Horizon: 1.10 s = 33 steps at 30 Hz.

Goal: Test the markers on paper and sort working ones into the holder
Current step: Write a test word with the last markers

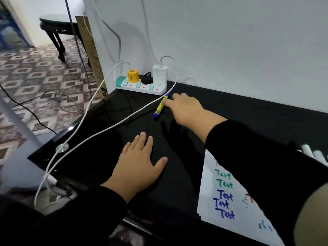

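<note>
Nearest me, the paper bears green and blue test words. My left hand lies spread flat on the black worktop. Farther off, my right hand reaches out, fingers extended, touching the yellow-and-blue marker beside the power strip.

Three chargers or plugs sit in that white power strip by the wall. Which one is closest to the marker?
The tall white charger, at the strip's right end. The yellow-and-blue marker lies just below it; the yellow plug and the black plug sit further left.
</note>
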{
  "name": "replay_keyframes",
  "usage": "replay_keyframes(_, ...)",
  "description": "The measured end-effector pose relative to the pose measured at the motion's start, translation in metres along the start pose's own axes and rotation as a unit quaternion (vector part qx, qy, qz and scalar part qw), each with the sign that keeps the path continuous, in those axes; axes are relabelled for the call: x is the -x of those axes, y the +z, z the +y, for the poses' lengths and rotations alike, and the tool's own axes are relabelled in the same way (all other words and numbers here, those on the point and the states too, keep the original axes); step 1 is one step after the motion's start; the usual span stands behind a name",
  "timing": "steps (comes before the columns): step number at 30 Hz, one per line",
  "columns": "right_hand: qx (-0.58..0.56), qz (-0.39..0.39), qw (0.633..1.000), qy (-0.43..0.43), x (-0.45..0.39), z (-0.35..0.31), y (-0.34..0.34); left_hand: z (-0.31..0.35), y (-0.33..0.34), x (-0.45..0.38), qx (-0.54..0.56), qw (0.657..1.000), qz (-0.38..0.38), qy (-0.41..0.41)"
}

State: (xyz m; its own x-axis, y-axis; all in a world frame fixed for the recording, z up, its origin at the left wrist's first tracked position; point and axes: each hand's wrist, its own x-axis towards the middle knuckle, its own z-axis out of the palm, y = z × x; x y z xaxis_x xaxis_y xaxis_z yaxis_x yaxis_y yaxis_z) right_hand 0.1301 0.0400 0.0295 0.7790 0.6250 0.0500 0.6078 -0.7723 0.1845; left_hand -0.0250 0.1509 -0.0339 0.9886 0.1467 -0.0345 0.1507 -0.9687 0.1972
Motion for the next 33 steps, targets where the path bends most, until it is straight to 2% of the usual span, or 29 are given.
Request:
replay_keyframes(5,0.050,-0.001,0.995,-0.088,-0.026,-0.001,0.018,-0.001,0.002,-0.001,-0.003,1.000,-0.001,0.000)
replay_keyframes(10,0.033,0.035,0.990,-0.134,-0.026,0.003,0.024,-0.001,0.001,0.000,-0.007,1.000,-0.010,-0.001)
replay_keyframes(14,-0.032,0.095,0.988,-0.120,-0.005,0.012,0.025,-0.001,0.000,0.001,-0.004,1.000,-0.015,-0.004)
replay_keyframes(16,-0.131,0.150,0.978,-0.063,0.013,0.013,0.024,0.000,0.000,0.001,-0.002,1.000,-0.019,-0.005)
replay_keyframes(18,-0.260,0.190,0.946,0.030,0.035,0.013,0.017,0.000,-0.002,0.002,0.003,1.000,-0.022,-0.004)
replay_keyframes(20,-0.376,0.204,0.895,0.125,0.058,0.015,0.009,0.002,-0.004,0.003,0.009,1.000,-0.023,-0.002)
replay_keyframes(25,-0.606,0.234,0.701,0.293,0.116,0.023,-0.009,0.006,-0.010,0.012,0.025,0.999,-0.025,0.013)
replay_keyframes(27,-0.657,0.224,0.640,0.330,0.140,0.025,-0.015,0.010,-0.013,0.016,0.049,0.998,-0.029,0.011)
replay_keyframes(30,-0.683,0.197,0.607,0.355,0.173,0.026,-0.017,0.031,-0.017,0.024,0.166,0.986,-0.020,0.016)
replay_keyframes(33,-0.700,0.194,0.568,0.387,0.197,0.021,-0.014,0.069,-0.022,0.041,0.269,0.958,-0.030,0.096)
